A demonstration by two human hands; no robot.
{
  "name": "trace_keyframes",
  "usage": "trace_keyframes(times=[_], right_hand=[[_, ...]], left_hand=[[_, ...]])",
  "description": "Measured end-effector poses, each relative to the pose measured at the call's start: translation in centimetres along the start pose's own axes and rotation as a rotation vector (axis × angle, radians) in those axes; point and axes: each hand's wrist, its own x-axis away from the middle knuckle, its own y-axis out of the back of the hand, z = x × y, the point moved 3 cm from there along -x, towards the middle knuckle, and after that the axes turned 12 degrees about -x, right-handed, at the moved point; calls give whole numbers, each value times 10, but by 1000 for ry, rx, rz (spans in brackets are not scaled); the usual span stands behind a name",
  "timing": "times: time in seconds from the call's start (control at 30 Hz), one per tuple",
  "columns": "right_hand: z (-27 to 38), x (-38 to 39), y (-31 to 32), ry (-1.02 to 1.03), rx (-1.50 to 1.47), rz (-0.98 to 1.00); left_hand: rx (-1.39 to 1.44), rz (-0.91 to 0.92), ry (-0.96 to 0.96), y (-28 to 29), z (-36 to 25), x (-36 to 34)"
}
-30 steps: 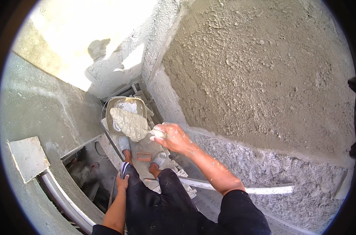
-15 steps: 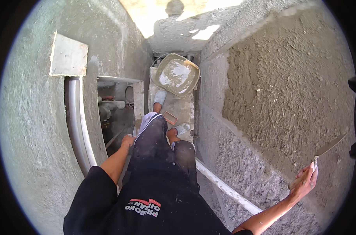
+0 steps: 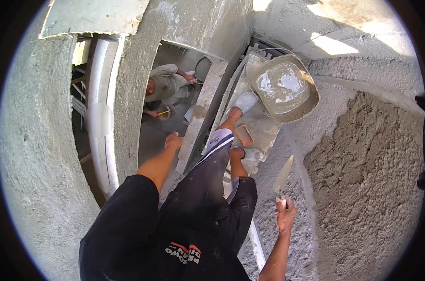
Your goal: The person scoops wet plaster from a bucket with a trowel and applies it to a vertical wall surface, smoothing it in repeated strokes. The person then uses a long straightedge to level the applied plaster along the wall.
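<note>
My right hand (image 3: pixel 285 213) is wrapped round the handle of a pointed trowel (image 3: pixel 283 174), whose blade has no heap of mortar on it and lies in front of the rough wall at right. My left hand (image 3: pixel 174 140) is left of my legs, fingers loosely curled and apart, with nothing visible in it, near a long plank (image 3: pixel 198 114). A square tub (image 3: pixel 303 105) with wet grey mortar sits beyond my feet. A small orange rectangular object (image 3: pixel 244 135) lies between my sandalled feet on the platform.
Below left, through an opening, a co-worker (image 3: pixel 163 84) works beside buckets, a yellow item in one hand. A concrete wall with a pale panel (image 3: pixel 90 18) and a curved pipe (image 3: pixel 103 154) is at left. Freshly coated wall (image 3: pixel 362 173) fills the right.
My view has swung left. The trowel, heaped with mortar over the tub earlier, now carries no heap and has moved toward my right side. My left hand has left my shorts.
</note>
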Motion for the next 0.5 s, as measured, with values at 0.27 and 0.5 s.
trace_keyframes(times=[0.27, 0.5], right_hand=[[-65, -111, 0, -166, 118, -107], [-104, -176, -6, -228, 36, -119]], left_hand=[[-193, -5, 88, -7, -34, -155], [-355, 43, 41, -58, -32, -264]])
